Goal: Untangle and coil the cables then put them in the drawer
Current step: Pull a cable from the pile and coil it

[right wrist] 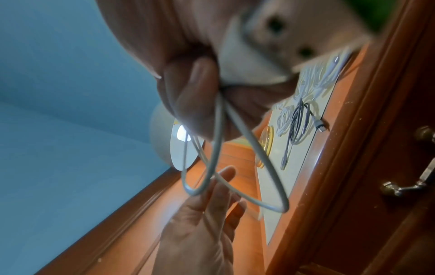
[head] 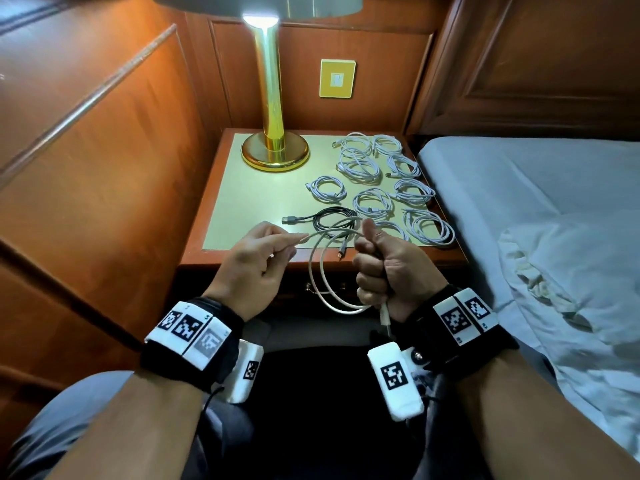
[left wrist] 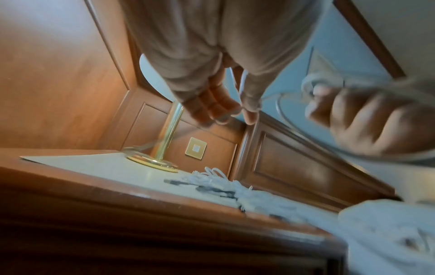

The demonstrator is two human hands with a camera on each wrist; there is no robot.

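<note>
I hold one white cable [head: 320, 275] in front of the nightstand. My right hand [head: 372, 268] grips its loops in a fist with the thumb up, and a USB plug [head: 385, 318] hangs below that fist. My left hand [head: 294, 241] pinches the cable's free stretch between thumb and fingers, to the left of the loops. In the right wrist view the loops [right wrist: 259, 154] hang from my curled fingers [right wrist: 195, 104], with the left hand [right wrist: 212, 204] beneath. Several coiled white cables [head: 381, 174] and one black coiled cable [head: 332, 218] lie on the nightstand top [head: 242, 202].
A brass lamp [head: 273, 147] stands at the back left of the nightstand. The drawer front with its metal handle [right wrist: 404, 188] sits just below the top and looks closed. A bed with light sheets [head: 536, 202] lies to the right, and wood panelling [head: 104, 133] to the left.
</note>
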